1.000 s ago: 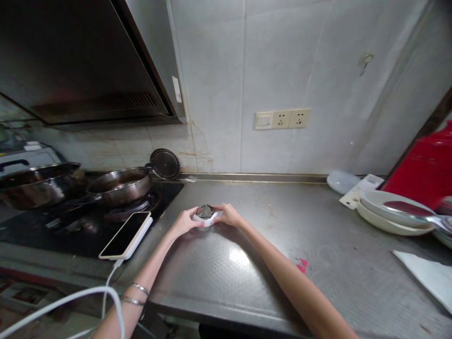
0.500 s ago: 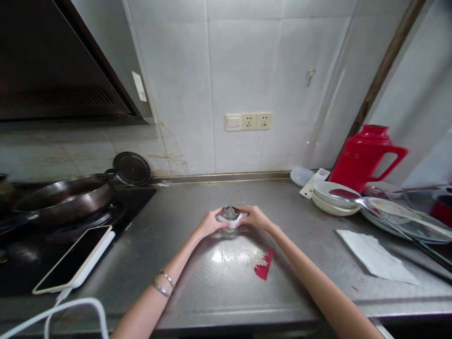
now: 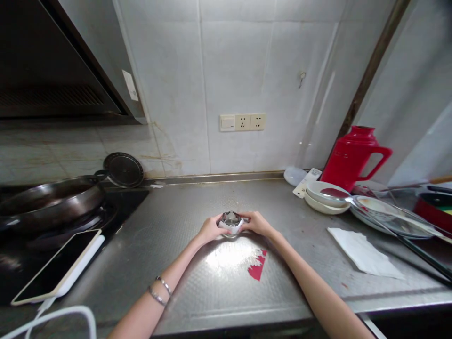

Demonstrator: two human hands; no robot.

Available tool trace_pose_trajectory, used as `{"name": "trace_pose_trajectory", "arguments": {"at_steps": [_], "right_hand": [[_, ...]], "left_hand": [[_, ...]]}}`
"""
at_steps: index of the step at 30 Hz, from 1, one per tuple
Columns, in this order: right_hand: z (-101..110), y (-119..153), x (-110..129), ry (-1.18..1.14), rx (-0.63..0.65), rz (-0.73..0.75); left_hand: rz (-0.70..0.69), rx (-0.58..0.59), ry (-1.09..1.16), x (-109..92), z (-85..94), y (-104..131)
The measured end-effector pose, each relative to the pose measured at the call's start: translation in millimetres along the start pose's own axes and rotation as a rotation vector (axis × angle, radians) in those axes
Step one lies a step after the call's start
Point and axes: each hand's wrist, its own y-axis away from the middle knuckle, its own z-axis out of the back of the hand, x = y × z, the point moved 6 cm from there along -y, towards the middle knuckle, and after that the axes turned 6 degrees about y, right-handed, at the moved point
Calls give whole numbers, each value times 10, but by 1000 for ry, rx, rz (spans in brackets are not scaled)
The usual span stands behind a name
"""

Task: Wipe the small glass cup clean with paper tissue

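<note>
A small faceted clear glass dish (image 3: 231, 218), perhaps an ashtray, is on or just above the steel counter. Something white, like tissue, covers its front side. My left hand (image 3: 211, 229) grips the dish from the left, its thumb across the front. On the opposite side my right hand (image 3: 259, 224) has its fingers closed on the dish. Nearer to me lies a torn scrap of red paper (image 3: 257, 268), apart from both hands.
At left, a pan (image 3: 52, 200) sits on the black stove, with a phone (image 3: 56, 270) and cable near its edge. To the right are a folded white tissue (image 3: 363, 252), stacked bowls (image 3: 326, 205), plates and a red thermos (image 3: 351, 157).
The view has turned slightly right. Both hands, still around the glass dish, have come a little nearer and slightly right relative to the counter. The red scrap stays in place.
</note>
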Motion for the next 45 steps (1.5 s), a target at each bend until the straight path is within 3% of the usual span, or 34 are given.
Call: {"name": "trace_pose_trajectory", "arguments": {"at_steps": [31, 39, 45], "right_hand": [[-34, -4, -17, 44, 16, 33], [-39, 3, 2, -39, 68, 16], [116, 34, -41, 158, 66, -92]], "left_hand": [[-9, -33, -93, -8, 1, 76], [-5, -35, -101, 0, -19, 79], [-12, -93, -227, 30, -3, 95]]}}
